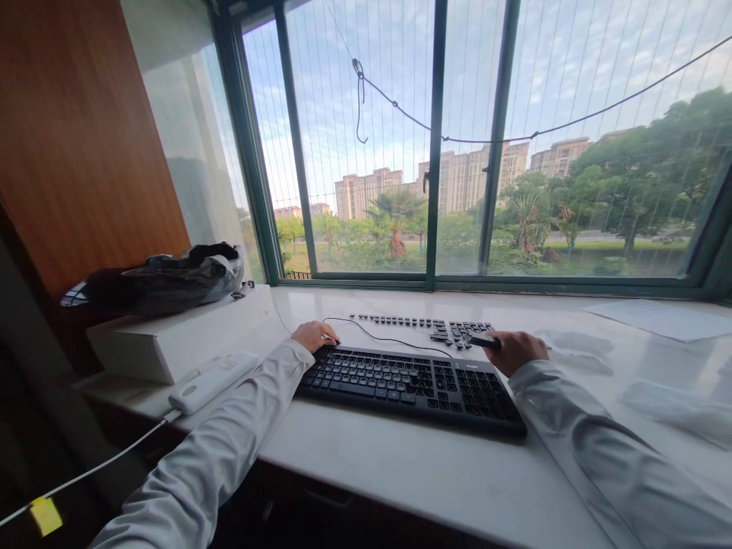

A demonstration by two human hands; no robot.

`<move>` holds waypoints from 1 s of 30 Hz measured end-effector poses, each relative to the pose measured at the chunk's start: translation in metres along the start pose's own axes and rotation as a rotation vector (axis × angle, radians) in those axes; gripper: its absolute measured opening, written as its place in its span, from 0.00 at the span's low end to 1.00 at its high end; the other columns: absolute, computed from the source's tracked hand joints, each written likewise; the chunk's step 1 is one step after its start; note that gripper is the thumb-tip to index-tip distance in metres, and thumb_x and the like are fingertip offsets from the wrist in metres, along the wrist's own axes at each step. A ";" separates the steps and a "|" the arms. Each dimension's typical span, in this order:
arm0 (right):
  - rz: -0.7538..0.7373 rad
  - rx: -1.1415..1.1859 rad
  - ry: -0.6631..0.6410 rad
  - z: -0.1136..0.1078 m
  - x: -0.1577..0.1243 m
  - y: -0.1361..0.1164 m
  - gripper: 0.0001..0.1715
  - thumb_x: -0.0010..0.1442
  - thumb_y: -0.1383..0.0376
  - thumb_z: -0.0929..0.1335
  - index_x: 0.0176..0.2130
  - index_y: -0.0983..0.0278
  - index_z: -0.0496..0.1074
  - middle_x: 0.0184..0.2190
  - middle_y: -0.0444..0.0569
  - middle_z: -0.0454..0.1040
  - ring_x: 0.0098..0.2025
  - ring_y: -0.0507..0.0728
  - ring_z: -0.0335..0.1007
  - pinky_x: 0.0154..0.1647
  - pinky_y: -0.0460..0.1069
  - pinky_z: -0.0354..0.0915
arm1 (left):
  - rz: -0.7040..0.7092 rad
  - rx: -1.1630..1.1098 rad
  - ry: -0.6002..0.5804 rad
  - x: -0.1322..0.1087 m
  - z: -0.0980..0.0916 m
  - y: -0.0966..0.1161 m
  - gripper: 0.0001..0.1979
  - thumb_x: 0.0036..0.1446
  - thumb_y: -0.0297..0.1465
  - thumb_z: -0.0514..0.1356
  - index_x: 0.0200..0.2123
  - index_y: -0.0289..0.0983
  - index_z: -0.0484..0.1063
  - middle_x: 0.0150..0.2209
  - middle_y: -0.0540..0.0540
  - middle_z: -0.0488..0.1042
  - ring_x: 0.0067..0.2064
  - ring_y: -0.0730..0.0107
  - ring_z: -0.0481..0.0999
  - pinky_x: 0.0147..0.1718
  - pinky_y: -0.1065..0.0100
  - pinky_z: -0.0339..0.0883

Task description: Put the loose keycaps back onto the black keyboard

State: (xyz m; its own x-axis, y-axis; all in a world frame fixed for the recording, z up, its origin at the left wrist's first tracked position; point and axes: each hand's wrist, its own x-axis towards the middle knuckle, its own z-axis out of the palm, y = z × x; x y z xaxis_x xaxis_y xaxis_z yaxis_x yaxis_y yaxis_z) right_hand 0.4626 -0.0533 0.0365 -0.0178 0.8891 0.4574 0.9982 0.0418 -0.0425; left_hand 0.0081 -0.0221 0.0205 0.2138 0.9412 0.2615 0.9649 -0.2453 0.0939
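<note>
No text readable: key legends on my black keyboard point(400, 381) and on the loose keycaps point(423, 326) behind it are white specks, the logo point(472, 367) at its upper right edge blurs, and the small black piece point(485, 343) in my right hand point(518, 351) shows no legible mark.

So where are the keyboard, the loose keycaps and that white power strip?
keyboard point(409, 381): head view, middle of its keys.
loose keycaps point(457, 332): head view, the clustered right end.
white power strip point(211, 380): head view, its top face.
</note>
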 end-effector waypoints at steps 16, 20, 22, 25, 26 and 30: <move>0.009 0.059 0.029 -0.002 0.003 0.008 0.18 0.52 0.59 0.64 0.43 0.51 0.75 0.35 0.48 0.78 0.38 0.60 0.73 0.38 0.52 0.62 | 0.015 0.139 0.057 0.063 -0.026 0.034 0.10 0.45 0.37 0.62 0.32 0.44 0.80 0.34 0.51 0.79 0.39 0.65 0.75 0.40 0.70 0.64; -0.045 0.085 -0.002 -0.003 0.003 0.011 0.20 0.53 0.58 0.64 0.45 0.51 0.74 0.37 0.49 0.78 0.39 0.60 0.73 0.38 0.51 0.62 | 0.073 0.162 -0.008 0.098 -0.014 0.047 0.09 0.42 0.32 0.62 0.30 0.41 0.80 0.30 0.49 0.79 0.35 0.66 0.76 0.36 0.71 0.65; -0.040 0.082 -0.004 -0.002 0.003 0.012 0.19 0.53 0.58 0.64 0.45 0.51 0.75 0.37 0.49 0.78 0.39 0.60 0.73 0.38 0.51 0.62 | 0.074 0.154 -0.012 0.109 -0.003 0.051 0.09 0.42 0.31 0.62 0.30 0.41 0.80 0.30 0.49 0.79 0.34 0.67 0.76 0.35 0.72 0.65; -0.014 0.066 0.009 0.002 0.005 0.013 0.19 0.52 0.58 0.65 0.44 0.51 0.75 0.36 0.49 0.78 0.40 0.60 0.72 0.39 0.51 0.61 | 0.062 0.136 -0.009 0.120 0.014 0.053 0.08 0.43 0.31 0.61 0.29 0.41 0.80 0.29 0.49 0.79 0.34 0.67 0.76 0.34 0.72 0.65; -0.013 0.064 0.012 0.004 0.006 0.013 0.19 0.52 0.58 0.65 0.44 0.51 0.75 0.36 0.49 0.78 0.39 0.60 0.72 0.39 0.51 0.61 | 0.058 0.128 -0.008 0.122 0.019 0.053 0.08 0.43 0.32 0.61 0.29 0.41 0.80 0.29 0.49 0.79 0.34 0.67 0.76 0.34 0.72 0.65; -0.039 0.067 0.019 0.009 0.007 0.014 0.19 0.52 0.58 0.64 0.44 0.50 0.75 0.36 0.48 0.78 0.38 0.60 0.72 0.38 0.51 0.61 | 0.048 0.093 -0.017 0.127 0.031 0.049 0.09 0.44 0.34 0.62 0.30 0.42 0.80 0.30 0.49 0.79 0.35 0.68 0.76 0.33 0.73 0.65</move>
State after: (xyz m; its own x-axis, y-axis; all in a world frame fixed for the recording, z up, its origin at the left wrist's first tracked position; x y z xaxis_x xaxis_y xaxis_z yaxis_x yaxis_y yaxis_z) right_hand 0.4758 -0.0422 0.0315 -0.0551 0.8772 0.4769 0.9907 0.1075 -0.0831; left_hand 0.0870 0.0929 0.0285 0.2619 0.9328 0.2475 0.9633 -0.2684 -0.0080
